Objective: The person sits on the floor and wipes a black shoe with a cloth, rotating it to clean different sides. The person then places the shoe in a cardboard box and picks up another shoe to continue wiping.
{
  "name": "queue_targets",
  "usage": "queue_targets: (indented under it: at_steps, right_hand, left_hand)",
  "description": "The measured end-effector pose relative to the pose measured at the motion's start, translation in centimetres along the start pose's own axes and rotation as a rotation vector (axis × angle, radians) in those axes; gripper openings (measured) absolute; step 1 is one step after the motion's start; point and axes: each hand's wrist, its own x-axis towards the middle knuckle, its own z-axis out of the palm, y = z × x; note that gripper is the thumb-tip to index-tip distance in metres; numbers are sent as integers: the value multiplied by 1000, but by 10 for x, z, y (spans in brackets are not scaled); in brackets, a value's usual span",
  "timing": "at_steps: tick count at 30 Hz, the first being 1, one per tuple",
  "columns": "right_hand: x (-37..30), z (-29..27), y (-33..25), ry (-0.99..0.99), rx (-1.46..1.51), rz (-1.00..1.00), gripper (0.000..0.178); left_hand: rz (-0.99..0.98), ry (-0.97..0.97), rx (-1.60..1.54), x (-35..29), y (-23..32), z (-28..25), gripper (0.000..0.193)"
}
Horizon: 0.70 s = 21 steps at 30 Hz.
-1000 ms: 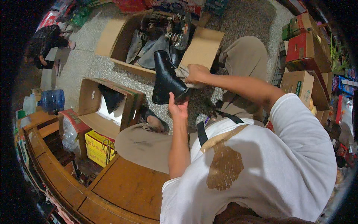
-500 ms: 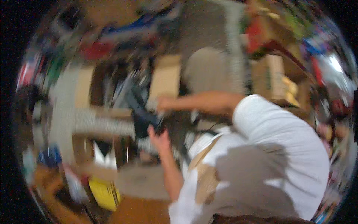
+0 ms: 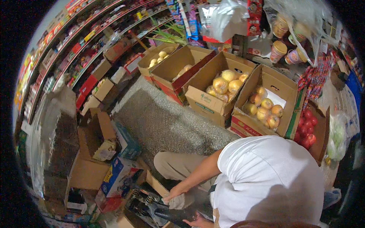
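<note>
My right hand [image 3: 174, 193] reaches down at the lower middle, fingers bent, beside the flap of an open cardboard box [image 3: 156, 185]. What it grips, if anything, is too small to make out. Close to the bottom edge, my left hand [image 3: 198, 220] holds the end of a long black object [image 3: 176, 217], partly hidden and of a kind I cannot tell. Inside the box lie dark items and coiled metal springs [image 3: 150, 199].
Cardboard boxes hold large yellowish round fruit [image 3: 221, 85], smaller yellow-red fruit [image 3: 266, 110] and red fruit [image 3: 306, 127]. A blue and white carton [image 3: 118, 175] and an opened brown box [image 3: 95, 133] stand at left. Stocked shelves [image 3: 76, 49] curve behind them.
The view has swung up, so the fruit boxes and shelves now show sharply. My hands and the box appear lower in the picture; the black object is still between my hands.
</note>
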Motion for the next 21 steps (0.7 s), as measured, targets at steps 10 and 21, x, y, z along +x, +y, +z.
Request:
queue_targets:
  at_steps: [10, 21]
  right_hand:
    - [4, -64, -15, 177, -29, -239, 44]
    - [-21, 2, -105, 84, -610, -346, 71]
  left_hand:
    - [-906, 394, -1201, -4, 29, -8, 42]
    - [-973, 605, -1279, -27, 25, -20, 39]
